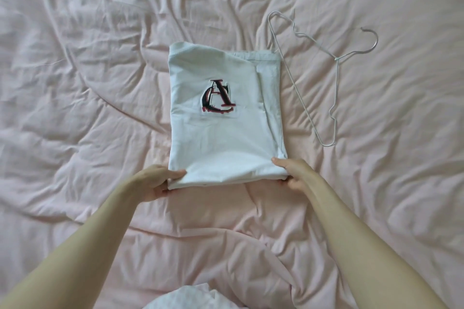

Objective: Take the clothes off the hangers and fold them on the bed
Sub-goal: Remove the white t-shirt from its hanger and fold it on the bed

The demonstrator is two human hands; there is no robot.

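Though folded, white shirt [226,118] (monogrammed) lies rectangular.

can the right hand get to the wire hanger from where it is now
Probably yes: the wire hanger lies bare on the bed beyond the right hand, nothing between them, but its grip holds the folded shirt.

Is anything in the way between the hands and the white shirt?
No. The left hand and right hand already grip the folded white shirt's near corners. The wire hanger lies beside it on the bed.
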